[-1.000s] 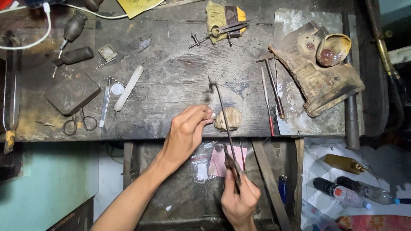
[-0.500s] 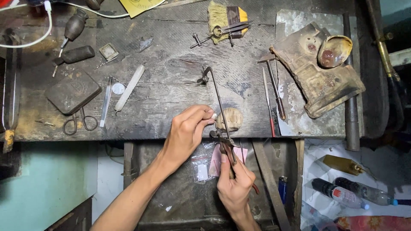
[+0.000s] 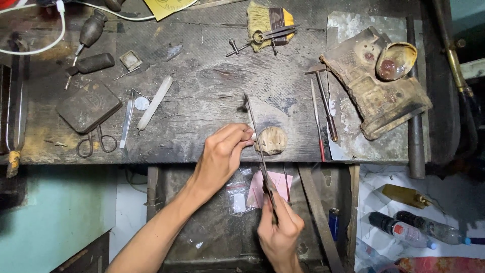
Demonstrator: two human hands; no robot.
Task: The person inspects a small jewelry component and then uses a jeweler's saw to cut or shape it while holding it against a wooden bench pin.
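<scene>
Since the two earlier pictures the saw frame (image 3: 256,146) has slid back toward the person: its far end, then well out over the bench (image 3: 202,81), now lies nearer the wooden peg (image 3: 271,140). This reads as one sawing stroke, so cutting is probably under way.

The right hand (image 3: 279,230) is closed around the frame's handle, below the bench edge. The left hand (image 3: 222,154) pinches a small pale workpiece (image 3: 252,136) against the peg, touching the blade.

The workpiece is mostly covered by fingertips; its shape cannot be told. The blade itself is too thin to make out.
</scene>
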